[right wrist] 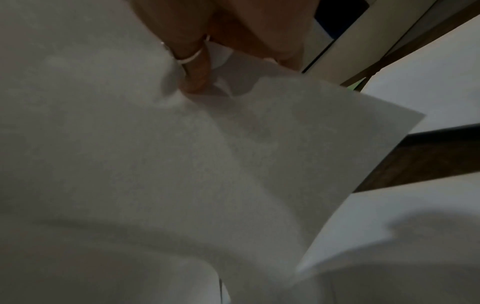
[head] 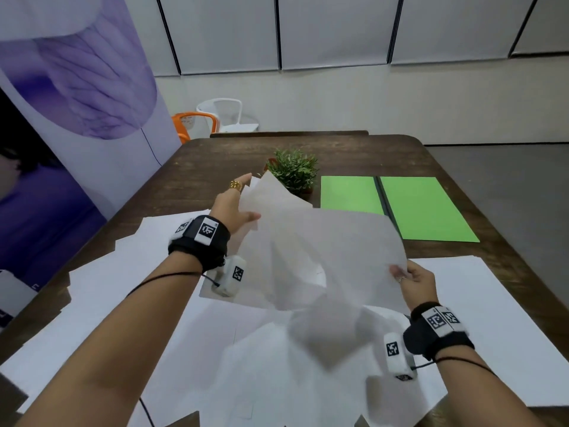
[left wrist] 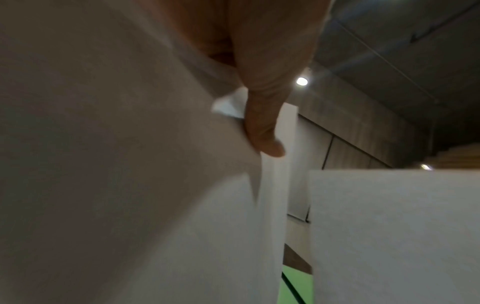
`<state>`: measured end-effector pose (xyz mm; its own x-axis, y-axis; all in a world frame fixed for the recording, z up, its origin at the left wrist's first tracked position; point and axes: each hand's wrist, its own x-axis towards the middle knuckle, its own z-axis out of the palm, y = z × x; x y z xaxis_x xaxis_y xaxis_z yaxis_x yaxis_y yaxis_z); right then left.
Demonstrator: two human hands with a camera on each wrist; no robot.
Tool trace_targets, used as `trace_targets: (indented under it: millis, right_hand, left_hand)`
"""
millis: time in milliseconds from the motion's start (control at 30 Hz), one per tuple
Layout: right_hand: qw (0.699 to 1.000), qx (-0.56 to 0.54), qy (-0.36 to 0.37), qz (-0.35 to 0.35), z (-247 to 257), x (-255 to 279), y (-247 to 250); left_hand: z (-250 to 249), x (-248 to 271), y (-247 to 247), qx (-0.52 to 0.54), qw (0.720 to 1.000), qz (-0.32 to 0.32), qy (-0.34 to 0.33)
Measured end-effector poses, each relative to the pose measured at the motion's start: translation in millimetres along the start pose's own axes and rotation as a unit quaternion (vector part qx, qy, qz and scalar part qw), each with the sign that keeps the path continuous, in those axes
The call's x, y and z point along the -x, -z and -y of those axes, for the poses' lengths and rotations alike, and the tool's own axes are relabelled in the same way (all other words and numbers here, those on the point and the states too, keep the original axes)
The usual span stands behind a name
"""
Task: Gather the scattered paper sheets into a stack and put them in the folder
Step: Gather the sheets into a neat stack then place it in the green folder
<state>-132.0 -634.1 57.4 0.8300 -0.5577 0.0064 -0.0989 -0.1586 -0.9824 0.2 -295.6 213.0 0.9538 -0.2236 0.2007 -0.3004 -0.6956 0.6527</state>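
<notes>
Both hands hold a loose bundle of white paper sheets (head: 311, 254) lifted above the table. My left hand (head: 237, 204) grips the bundle's far left edge, thumb in front (left wrist: 265, 131), fingers behind. My right hand (head: 412, 282) pinches the near right corner, a ringed finger (right wrist: 192, 61) under the sheet (right wrist: 233, 154). More white sheets (head: 154, 303) lie scattered over the near half of the table. The open green folder (head: 397, 204) lies flat at the far right.
A small potted plant (head: 294, 171) stands behind the held sheets, just left of the folder. The dark wooden table (head: 215, 158) has a purple banner (head: 77, 103) at its left. An orange chair (head: 194, 121) and a white chair (head: 224, 115) stand beyond the far edge.
</notes>
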Motion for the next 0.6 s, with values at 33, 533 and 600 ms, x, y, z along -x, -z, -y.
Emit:
trace_targets:
  millis: [33, 533, 600]
  right_hand:
    - [1.000, -0.008, 0.004, 0.014, 7.1, 2.0, 0.1]
    - [0.968, 0.046, 0.225, 0.101, 103.8, 5.1, -34.3]
    - [0.965, 0.034, 0.232, 0.121, 112.4, 4.3, -38.1]
  left_hand:
    - [-2.4, -1.5, 0.9, -0.011, 1.000, 0.023, -0.010]
    - [-69.4, -0.1, -15.6, 0.008, 0.979, 0.157, -0.130]
    - [-76.9, 3.8, -15.7, -0.005, 0.976, 0.149, -0.159]
